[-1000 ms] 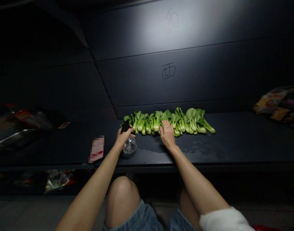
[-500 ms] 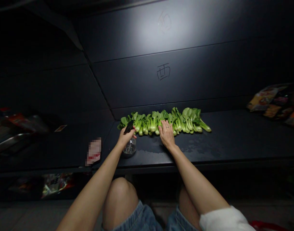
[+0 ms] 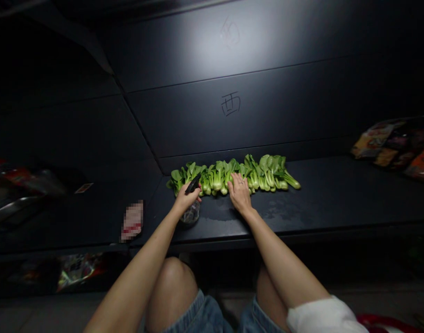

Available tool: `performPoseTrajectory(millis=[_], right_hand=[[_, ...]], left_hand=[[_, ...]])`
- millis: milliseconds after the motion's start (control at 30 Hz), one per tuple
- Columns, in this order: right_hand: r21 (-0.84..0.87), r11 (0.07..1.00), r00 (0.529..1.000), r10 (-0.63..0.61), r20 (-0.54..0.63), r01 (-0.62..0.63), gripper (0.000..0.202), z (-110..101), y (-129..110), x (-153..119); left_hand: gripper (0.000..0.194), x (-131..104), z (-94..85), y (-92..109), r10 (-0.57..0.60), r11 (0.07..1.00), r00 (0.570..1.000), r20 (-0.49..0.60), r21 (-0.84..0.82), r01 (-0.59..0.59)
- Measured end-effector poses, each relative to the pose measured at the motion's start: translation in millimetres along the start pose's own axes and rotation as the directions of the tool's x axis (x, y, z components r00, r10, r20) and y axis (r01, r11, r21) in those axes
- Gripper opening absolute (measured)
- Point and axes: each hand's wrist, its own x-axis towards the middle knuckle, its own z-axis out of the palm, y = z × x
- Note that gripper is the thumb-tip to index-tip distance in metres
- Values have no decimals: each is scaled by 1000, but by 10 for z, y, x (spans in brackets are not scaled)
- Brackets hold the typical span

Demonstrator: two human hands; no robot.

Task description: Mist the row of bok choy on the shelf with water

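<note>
Fingers of the left hand [image 3: 187, 198] curl around the black, angular head of a spray bottle [image 3: 191, 214]; its rounded, clear body gleams below them, and whether they squeeze a trigger cannot be told. Those of the right hand [image 3: 240, 194] are extended, grasping nothing, their tips laid over leafy greens [image 3: 217, 179], with a thin ring [image 3: 241, 183] around one finger. These greens form a long, bumpy row stretching past the fingers on both sides: smooth, pale, bulbous bases nearer the person, broad dark leaves beyond. Beneath the hands is a flat, dark shelf [image 3: 212, 229], marked by irregular, wet-looking patches [image 3: 284, 210] to the right of the right fingers. Past the fingertips rises a smooth, seamed back panel [image 3: 274, 111] bearing a drawn character [image 3: 230, 104]. Shiny, creased packets [image 3: 388, 143] sit well right of the fingers.
</note>
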Motion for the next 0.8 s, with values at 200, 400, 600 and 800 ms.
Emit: performPoseTrajectory(millis=[200,400,600,800], right_hand=[[2,1000,1000,-1,-4,1,52,-20,26,7],[-18,1000,1000,11,4,-11,52,-52,40,11],[-23,1000,1000,13,9,-13,54,-80,55,15],[-16,1000,1000,21,2,-21,52,-101,61,22]], left_hand=[[19,30,89,4,-17,999,1000,15,-26,17],[15,83,148,-54,32,999,998,56,39,-34],[15,87,202,-46,82,993,994,75,76,-87],[16,87,274,-8,88,991,992,86,90,-96]])
